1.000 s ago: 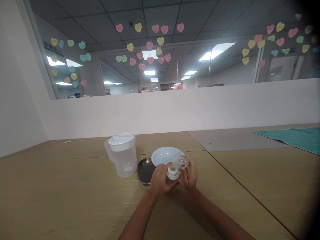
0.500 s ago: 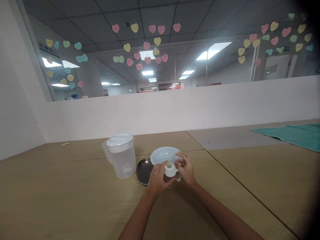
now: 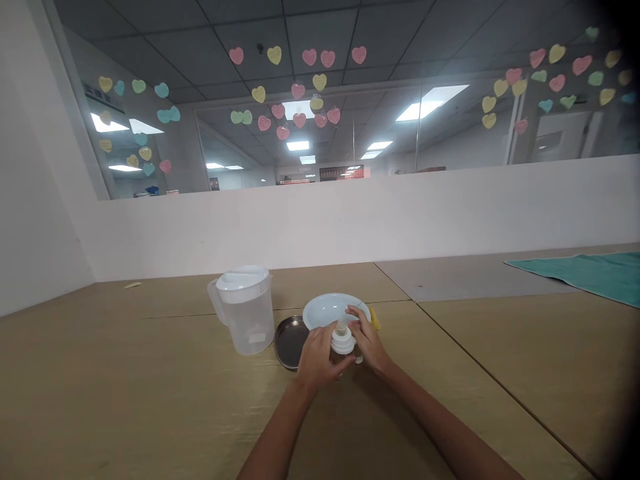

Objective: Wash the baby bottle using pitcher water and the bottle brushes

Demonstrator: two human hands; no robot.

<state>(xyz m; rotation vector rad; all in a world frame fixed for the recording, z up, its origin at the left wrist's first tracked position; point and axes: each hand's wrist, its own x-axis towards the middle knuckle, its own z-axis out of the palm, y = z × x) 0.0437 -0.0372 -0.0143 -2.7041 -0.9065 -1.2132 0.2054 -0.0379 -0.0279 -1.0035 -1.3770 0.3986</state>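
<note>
Both hands on a small baby bottle at the near middle of the table.

We found the left hand wrapped round the body of the baby bottle, which stood upright, while the right hand pinched its white collar; whether that collar was seated we could not tell, the view being small. In our judgement the step wanted a firm lower grip, the bottle kept vertical, and turning done by fingertips only. Just beyond stood a pale blue plate and a dark metal lid, with a lidded clear pitcher to the left, close enough for an elbow or wrist to knock. A teal towel lay far right, well apart.
</note>
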